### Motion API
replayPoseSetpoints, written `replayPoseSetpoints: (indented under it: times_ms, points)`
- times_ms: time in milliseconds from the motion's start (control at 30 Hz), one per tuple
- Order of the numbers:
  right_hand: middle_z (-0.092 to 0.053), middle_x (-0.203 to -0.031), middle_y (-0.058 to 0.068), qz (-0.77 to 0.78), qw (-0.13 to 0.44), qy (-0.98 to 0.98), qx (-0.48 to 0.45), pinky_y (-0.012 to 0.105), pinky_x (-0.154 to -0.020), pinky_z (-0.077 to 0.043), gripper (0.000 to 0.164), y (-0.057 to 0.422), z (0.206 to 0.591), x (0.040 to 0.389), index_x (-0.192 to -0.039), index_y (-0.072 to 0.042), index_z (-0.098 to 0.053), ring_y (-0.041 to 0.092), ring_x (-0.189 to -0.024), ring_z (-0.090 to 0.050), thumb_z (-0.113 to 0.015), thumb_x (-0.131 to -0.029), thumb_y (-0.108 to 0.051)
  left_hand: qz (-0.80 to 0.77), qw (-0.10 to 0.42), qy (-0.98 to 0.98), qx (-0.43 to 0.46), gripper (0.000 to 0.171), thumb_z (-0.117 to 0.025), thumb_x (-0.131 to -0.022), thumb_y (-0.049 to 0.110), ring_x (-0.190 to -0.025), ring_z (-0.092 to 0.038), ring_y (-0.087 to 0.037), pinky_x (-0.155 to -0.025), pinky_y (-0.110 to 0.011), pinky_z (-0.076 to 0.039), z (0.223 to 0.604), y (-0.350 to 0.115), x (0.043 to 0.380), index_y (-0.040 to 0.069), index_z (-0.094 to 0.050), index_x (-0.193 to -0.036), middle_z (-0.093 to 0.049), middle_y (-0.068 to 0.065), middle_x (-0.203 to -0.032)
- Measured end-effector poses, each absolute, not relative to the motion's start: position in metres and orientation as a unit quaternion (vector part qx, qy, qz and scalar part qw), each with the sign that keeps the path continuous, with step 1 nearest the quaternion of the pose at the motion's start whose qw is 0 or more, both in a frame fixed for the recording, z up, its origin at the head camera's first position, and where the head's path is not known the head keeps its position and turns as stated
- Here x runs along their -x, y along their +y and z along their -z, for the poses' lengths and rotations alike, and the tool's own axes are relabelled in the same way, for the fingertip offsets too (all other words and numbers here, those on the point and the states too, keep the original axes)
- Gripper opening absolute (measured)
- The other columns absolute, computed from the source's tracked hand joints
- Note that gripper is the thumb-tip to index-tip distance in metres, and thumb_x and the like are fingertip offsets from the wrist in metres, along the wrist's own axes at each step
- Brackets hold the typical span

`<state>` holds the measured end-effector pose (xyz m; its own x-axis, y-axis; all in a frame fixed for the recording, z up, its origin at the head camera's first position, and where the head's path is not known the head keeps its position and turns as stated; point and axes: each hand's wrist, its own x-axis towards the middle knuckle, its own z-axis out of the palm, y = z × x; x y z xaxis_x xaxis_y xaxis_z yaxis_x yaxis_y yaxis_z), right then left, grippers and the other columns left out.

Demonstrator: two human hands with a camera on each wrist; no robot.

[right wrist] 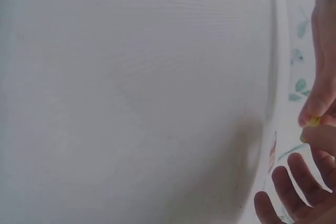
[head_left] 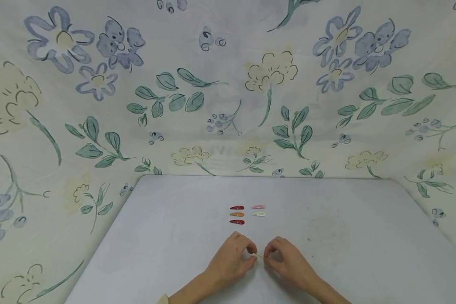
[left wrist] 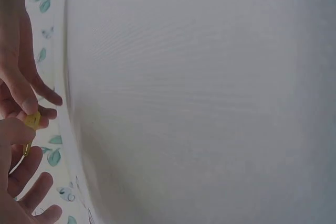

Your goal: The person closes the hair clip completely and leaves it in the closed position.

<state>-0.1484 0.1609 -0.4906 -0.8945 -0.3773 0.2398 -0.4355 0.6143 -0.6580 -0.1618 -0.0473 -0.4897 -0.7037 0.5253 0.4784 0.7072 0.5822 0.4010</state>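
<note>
A small yellow snap hair clip [left wrist: 32,120] is held between the two hands, just above the table's near part. One end is pinched by the thumb and forefinger of my left hand [head_left: 233,258]. On the other side, my right hand [head_left: 289,261] pinches it too, fingertips close to the left ones. In the right wrist view only a bit of the yellow clip [right wrist: 314,121] shows between the fingers. Beyond the hands lie a dark red clip [head_left: 237,207], an orange clip [head_left: 237,214] and another red clip [head_left: 237,222] in one column.
Beside that column lie a pink clip [head_left: 259,207] and a whitish clip [head_left: 259,214]. The white table [head_left: 167,219] extends around the hands, with a few dark specks on its right part. Flower-patterned cloth [head_left: 228,105] hangs behind and along the sides.
</note>
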Motion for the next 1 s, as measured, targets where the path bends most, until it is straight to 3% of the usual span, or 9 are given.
replayPoseSetpoints:
  times_ms: [400,767,1000]
  points:
    - [-0.062,-0.085,-0.013,-0.421,0.063,-0.891,-0.161,0.031,-0.078,-0.052,0.018,0.155,0.482,0.158,-0.087,-0.018,-0.061,0.003,-0.082,-0.057,-0.072,-0.085,-0.004,0.316,0.18,-0.877,0.315,0.016,-0.078,-0.08,0.012,-0.09,-0.055,-0.01,-0.08,-0.026,-0.05,0.479,-0.042,0.173,0.016,-0.066,-0.089,-0.063,0.008,-0.084]
    - [-0.063,-0.082,-0.009,-0.478,0.135,-0.862,-0.105,0.031,-0.077,-0.055,0.015,0.153,0.47,0.172,-0.087,-0.013,-0.065,0.01,-0.082,-0.061,-0.074,-0.083,-0.001,0.38,0.219,-0.852,0.286,0.015,-0.078,-0.079,0.007,-0.095,-0.056,-0.013,-0.085,-0.033,-0.05,0.468,-0.029,0.187,0.014,-0.067,-0.089,-0.064,0.005,-0.084]
    - [-0.064,-0.087,-0.005,-0.502,0.159,-0.845,-0.089,0.027,-0.078,-0.053,0.013,0.15,0.462,0.18,-0.091,-0.013,-0.066,0.012,-0.084,-0.06,-0.073,-0.086,-0.004,0.424,0.213,-0.848,0.236,0.011,-0.076,-0.082,0.009,-0.093,-0.053,-0.011,-0.075,-0.028,-0.047,0.457,-0.019,0.195,0.015,-0.069,-0.089,-0.064,0.006,-0.086]
